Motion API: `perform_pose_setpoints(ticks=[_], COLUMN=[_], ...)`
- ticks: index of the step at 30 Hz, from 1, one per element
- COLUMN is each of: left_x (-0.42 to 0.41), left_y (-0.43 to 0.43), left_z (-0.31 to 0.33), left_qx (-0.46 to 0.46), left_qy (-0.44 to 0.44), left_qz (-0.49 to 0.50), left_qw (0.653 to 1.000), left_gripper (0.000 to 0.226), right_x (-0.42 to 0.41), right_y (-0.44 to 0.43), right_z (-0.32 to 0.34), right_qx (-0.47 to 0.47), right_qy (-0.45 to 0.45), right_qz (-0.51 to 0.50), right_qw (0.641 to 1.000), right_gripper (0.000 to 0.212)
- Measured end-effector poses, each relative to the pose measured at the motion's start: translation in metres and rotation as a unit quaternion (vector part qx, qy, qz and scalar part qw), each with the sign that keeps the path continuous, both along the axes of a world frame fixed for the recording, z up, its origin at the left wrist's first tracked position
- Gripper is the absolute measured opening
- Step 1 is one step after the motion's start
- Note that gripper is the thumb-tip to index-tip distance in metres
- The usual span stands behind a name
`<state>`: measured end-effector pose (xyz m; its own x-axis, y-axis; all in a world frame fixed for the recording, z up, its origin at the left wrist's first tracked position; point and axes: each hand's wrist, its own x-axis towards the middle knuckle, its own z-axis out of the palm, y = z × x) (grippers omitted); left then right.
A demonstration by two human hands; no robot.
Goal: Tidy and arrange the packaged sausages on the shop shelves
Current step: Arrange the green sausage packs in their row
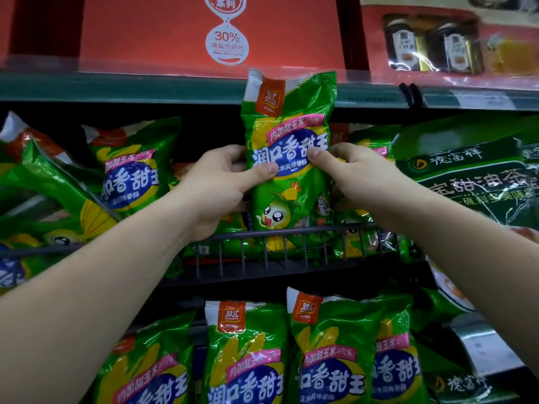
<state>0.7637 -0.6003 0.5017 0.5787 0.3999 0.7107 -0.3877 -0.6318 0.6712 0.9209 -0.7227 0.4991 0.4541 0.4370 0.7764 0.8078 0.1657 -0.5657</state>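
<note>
Left hand (221, 182) and right hand (347, 167) both pinch one green sausage pack (287, 153), thumbs on its face, held upright above the wire shelf rail (291, 231). Step in hand: seating it front-row. Next move, by judgement: lower squarely behind the rail. Shop shelving; more packs (131, 170) lean alongside.

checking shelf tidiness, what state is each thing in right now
held sausage pack, upright, gripped on both sides, bottom at the wire rail
left grip, holds the pack, thumb on its front
right grip, holds the pack, thumb on its front
left pack, tipped over, lying at a slant
lower-shelf packs, standing upright in a row
jars, upright, lids on
</note>
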Motion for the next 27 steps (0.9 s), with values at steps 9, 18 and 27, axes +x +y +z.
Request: perform_pose_setpoints(ticks=[9,18,27], left_x=[-0.003,0.001,0.010], left_y=[0.001,0.000,0.003], left_z=[-0.003,0.005,0.010], left_qx=[0.207,0.159,0.136], left_qy=[-0.083,-0.092,-0.044], left_qz=[0.208,0.223,0.261], left_qw=[0.953,0.957,0.955], left_gripper=[0.037,0.051,0.053], right_x=[0.008,-0.006,-0.012], right_y=[0.006,0.002,0.006], right_z=[-0.004,-0.007,-0.008], right_qx=[-0.017,-0.038,-0.018], right_qy=[0.023,-0.060,-0.153], right_qz=[-0.003,-0.129,-0.194], right_qw=[1.000,0.989,0.969], right_gripper=[0.065,0.055,0.059])
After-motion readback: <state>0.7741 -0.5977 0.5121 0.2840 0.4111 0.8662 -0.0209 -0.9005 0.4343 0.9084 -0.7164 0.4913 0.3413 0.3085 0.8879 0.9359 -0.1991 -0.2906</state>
